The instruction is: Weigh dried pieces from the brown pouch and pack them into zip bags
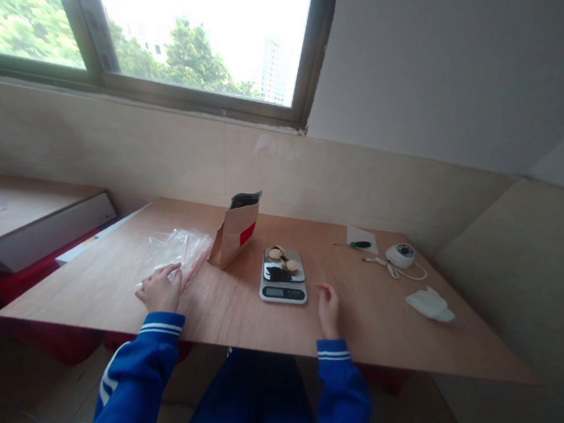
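Note:
My left hand [161, 289] lies over the near edge of some clear plastic bags [173, 247], fingers spread and resting on them. Its hold looks loose. My right hand [330, 309] rests on the table just right of a kitchen scale [267, 291], fingers loosely bent and nothing visible in them. On the scale's shiny plate sit small pale round pieces [291, 265] and dark flakes [278, 274]; I cannot make out their kind. A brown paper pouch [233, 237] with a red patch stands upright, open at the top, between the bags and the scale.
At the back right are a green-handled screwdriver [360, 244] on white paper [365, 236] and a white round device [400, 255] with a cable [413, 274]. A crumpled white tissue [430, 304] lies nearer. Another table [28, 204] stands left, beyond a gap.

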A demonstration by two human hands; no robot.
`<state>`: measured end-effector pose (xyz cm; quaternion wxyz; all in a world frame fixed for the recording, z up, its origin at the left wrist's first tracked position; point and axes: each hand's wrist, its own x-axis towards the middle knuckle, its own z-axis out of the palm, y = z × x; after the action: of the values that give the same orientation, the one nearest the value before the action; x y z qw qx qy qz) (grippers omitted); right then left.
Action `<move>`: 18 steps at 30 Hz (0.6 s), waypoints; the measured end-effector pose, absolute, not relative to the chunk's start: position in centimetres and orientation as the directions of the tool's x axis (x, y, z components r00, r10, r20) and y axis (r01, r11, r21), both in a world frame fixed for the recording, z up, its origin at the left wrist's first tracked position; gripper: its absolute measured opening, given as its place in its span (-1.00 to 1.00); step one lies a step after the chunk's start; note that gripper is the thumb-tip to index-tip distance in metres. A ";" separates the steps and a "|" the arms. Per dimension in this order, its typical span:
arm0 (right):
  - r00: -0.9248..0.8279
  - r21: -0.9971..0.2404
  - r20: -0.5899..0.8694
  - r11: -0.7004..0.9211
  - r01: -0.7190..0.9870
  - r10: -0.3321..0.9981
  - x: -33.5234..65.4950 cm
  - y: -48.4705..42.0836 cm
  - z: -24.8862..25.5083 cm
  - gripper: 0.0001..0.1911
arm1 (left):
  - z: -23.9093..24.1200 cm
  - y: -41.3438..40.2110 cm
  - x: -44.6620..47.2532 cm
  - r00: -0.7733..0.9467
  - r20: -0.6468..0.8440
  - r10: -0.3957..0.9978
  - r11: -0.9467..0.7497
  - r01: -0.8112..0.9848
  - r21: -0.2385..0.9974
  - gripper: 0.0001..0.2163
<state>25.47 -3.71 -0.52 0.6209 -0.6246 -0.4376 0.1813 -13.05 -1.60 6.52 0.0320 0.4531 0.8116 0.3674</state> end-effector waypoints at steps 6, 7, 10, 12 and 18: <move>0.549 -0.925 0.362 0.215 0.314 0.753 23.6 -5.5 2.5 -0.75 | 8.2 -6.4 -9.9 -0.663 0.457 0.592 0.178 0.662 0.728 -0.69; 0.524 -0.915 0.383 0.237 0.326 0.761 22.4 -6.4 3.6 -0.76 | 8.3 -7.5 -8.9 -0.633 0.517 0.576 0.090 0.677 0.730 -0.70; 0.382 -0.928 0.365 0.300 0.220 0.849 17.2 -9.3 7.1 -0.74 | 8.2 -10.3 -5.0 -0.431 0.691 0.580 -0.291 0.683 0.670 -0.78; 0.227 -0.955 0.297 0.282 0.096 0.927 13.1 -11.0 8.9 -0.72 | 8.3 -11.7 -2.6 -0.326 0.724 0.608 -0.432 0.629 0.646 -0.80; 0.233 -0.969 0.170 0.205 -0.136 0.958 6.9 -12.8 10.0 -0.70 | 7.6 -12.9 -0.3 -0.182 0.621 0.762 -0.507 0.429 0.747 -0.73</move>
<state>6.85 -12.79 9.95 0.6356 -0.4607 -0.4456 0.4303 -0.31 -12.95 7.56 0.1380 0.6246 0.4769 0.6028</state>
